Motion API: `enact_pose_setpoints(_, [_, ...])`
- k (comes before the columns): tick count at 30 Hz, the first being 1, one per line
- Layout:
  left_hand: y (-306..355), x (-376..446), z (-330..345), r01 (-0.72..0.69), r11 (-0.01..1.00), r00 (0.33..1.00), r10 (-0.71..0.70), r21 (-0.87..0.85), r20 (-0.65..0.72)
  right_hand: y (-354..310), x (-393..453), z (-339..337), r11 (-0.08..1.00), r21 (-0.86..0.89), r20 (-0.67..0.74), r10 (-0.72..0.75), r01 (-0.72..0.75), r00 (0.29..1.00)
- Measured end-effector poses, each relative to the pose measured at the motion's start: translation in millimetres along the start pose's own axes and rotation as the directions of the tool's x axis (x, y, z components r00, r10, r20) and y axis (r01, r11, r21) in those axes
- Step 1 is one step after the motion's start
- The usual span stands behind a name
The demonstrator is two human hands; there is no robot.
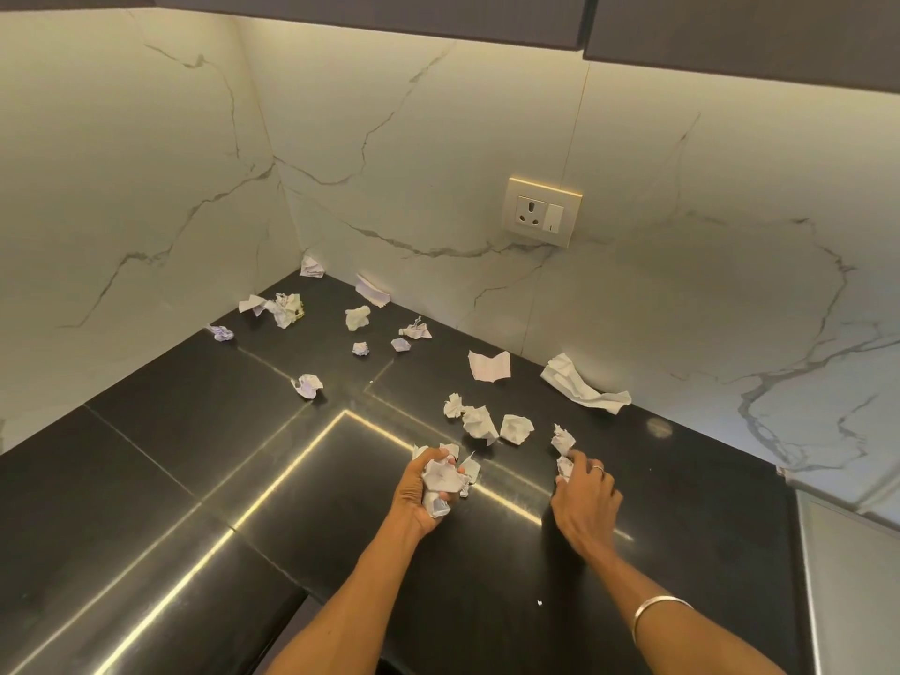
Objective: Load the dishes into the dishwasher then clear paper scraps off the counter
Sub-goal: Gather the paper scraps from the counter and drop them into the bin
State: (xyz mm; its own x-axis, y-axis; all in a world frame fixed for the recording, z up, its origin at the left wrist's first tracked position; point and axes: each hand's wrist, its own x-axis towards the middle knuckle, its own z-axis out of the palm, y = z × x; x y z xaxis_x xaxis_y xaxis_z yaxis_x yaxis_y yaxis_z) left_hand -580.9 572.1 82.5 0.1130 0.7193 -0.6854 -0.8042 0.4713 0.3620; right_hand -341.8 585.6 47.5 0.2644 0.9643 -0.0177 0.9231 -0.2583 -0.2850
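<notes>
scraps (445, 479) bunched in left grip (423, 494)

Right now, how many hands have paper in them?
2. The left hand grips a wad near the counter's middle; the right hand pinches a scrap beside it.

Black counter (195, 431), corner under marble-look wall. Left hand (422, 494) grips a wad of crumpled paper (444, 477). Right hand (584, 499), ring on one finger, bangle (657, 613) on wrist, pinches a small scrap (564, 467) on the counter. Loose paper scraps (479, 421) lie scattered toward the corner. Wall socket (541, 211) above.
</notes>
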Motion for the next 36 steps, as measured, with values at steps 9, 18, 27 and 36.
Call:
enact_pose_setpoints(9, [4, 1, 0, 0.016, 1.000, 1.000, -0.016, -0.009, -0.007, -13, 19, -8, 0.901, 0.425, -0.246, 0.020, 0.089, 0.969])
enact_pose_setpoints(18, [13, 4, -3, 0.031, 0.999, 1.000, -0.031, -0.033, -0.002, -40, 63, 0, 0.945, 0.326, 0.055, -0.029, 0.010, 0.998])
enact_pose_setpoints(27, [28, 4, -15, 0.007, 1.000, 0.998, -0.007, 0.002, -0.066, -42, 39, 12, 0.968, 0.251, 0.085, -0.052, 0.029, 0.995])
enact_pose_setpoints(36, [28, -7, -7, -0.071, 0.992, 0.989, 0.056, -0.107, -0.140, -115, -9, -8, 0.644, 0.743, -0.165, -0.088, 0.182, 0.982])
